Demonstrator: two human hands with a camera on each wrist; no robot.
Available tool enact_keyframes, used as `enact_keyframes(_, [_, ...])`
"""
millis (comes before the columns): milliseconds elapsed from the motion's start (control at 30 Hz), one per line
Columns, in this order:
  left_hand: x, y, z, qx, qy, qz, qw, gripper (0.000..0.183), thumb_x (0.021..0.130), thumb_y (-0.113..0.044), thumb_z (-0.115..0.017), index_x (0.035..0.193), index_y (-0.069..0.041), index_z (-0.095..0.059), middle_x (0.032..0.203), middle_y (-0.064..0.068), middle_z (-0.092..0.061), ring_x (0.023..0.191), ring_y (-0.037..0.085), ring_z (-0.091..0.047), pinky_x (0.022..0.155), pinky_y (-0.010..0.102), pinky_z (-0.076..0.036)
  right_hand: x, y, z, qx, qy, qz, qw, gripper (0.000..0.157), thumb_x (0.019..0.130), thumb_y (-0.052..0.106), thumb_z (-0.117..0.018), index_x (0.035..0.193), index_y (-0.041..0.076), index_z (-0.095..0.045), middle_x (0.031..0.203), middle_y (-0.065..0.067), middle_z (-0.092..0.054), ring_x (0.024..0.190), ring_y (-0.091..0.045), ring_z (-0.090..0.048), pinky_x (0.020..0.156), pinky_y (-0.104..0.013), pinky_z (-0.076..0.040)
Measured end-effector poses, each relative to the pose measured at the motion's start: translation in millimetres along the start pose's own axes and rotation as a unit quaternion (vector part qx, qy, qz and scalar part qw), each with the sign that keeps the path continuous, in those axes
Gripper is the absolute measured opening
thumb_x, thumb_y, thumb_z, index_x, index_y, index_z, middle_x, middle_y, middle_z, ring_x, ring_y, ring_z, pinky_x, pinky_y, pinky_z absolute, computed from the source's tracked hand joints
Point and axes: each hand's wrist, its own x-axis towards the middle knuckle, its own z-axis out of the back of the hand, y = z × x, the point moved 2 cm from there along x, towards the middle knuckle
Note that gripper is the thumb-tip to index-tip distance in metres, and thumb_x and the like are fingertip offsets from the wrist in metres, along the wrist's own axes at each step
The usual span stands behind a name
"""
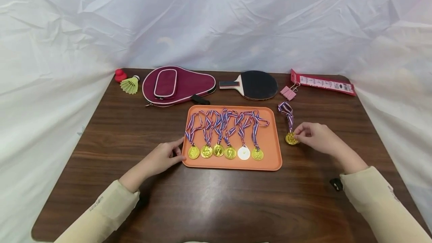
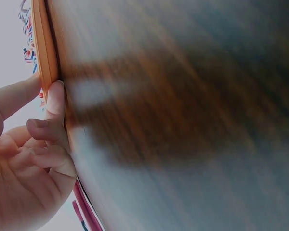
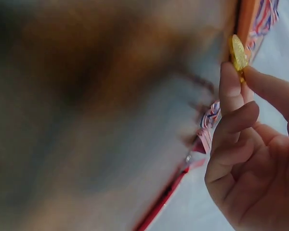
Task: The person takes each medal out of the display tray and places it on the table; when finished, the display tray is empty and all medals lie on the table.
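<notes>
An orange tray [image 1: 233, 165] lies mid-table with several medals on striped ribbons in a row, gold ones such as the leftmost gold medal [image 1: 194, 152] and one silver-white medal [image 1: 244, 153]. My left hand [image 1: 164, 156] holds the tray's left edge; the left wrist view shows thumb and a fingertip at the rim [image 2: 45, 43], other fingers curled. To the right of the tray, my right hand [image 1: 313, 137] pinches a separate gold medal [image 3: 238, 53] between thumb and finger. Its striped ribbon [image 1: 287, 113] stretches away across the table.
Along the back are a red object [image 1: 120, 75], a yellow-green shuttlecock [image 1: 130, 84], a maroon paddle case [image 1: 194, 81], a black table-tennis paddle [image 1: 259, 84], a pink binder clip [image 1: 288, 93] and a long red package [image 1: 324, 83]. White cloth [image 1: 216, 21] hangs behind the table.
</notes>
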Motion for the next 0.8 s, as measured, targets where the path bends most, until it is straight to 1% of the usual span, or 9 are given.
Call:
enact_keyframes(67, [0.6, 0.0, 0.4, 0.002, -0.001, -0.003, 1.0000, 0.065, 0.082, -0.024, -0.066, 0.136, -0.002, -0.036, 0.073, -0.007, -0.053, 0.049, 0.008, -0.042, 0.045, 0.023, -0.035, -3.1, -0.8, -3.6, -0.007, 0.001, -0.008, 1.000, 0.020, 0.084, 0.031, -0.062, 0.090, 0.012, -0.061, 0.074, 0.000, -0.060, 0.066, -0.016, -0.052, 0.060, -0.032, -0.040])
enact_keyframes(267, [1.5, 0.4, 0.4, 0.002, -0.003, -0.006, 1.0000, 0.065, 0.082, -0.024, -0.066, 0.136, -0.002, -0.036, 0.074, -0.007, -0.052, 0.050, 0.008, -0.042, 0.045, 0.023, -0.035, -8.8, -2.9, -8.8, -0.028, -0.014, -0.028, 0.999, 0.023, 0.083, 0.034, -0.062, 0.090, 0.012, -0.061, 0.074, 0.001, -0.059, 0.067, -0.017, -0.051, 0.060, -0.033, -0.039])
enact_keyframes(533, [-0.9, 1.9, -1.3, -0.001, 0.003, 0.012, 0.9999, 0.067, 0.081, -0.025, -0.067, 0.136, -0.004, -0.036, 0.074, -0.006, -0.052, 0.052, 0.009, -0.044, 0.046, 0.023, -0.036, -10.4, -3.2, -12.9, -0.028, -0.015, -0.034, 0.999, 0.024, 0.083, 0.036, -0.062, 0.090, 0.013, -0.061, 0.073, 0.001, -0.058, 0.065, -0.017, -0.050, 0.059, -0.032, -0.038])
enact_keyframes(800, [0.4, 2.6, 0.1, -0.008, 0.005, -0.005, 0.9999, 0.067, 0.081, -0.024, -0.066, 0.136, -0.002, -0.035, 0.073, -0.005, -0.052, 0.051, 0.009, -0.043, 0.046, 0.024, -0.036, -11.2, -4.7, -14.2, -0.032, -0.021, -0.042, 0.998, 0.025, 0.082, 0.036, -0.063, 0.091, 0.012, -0.062, 0.075, 0.000, -0.059, 0.067, -0.016, -0.052, 0.061, -0.034, -0.039])
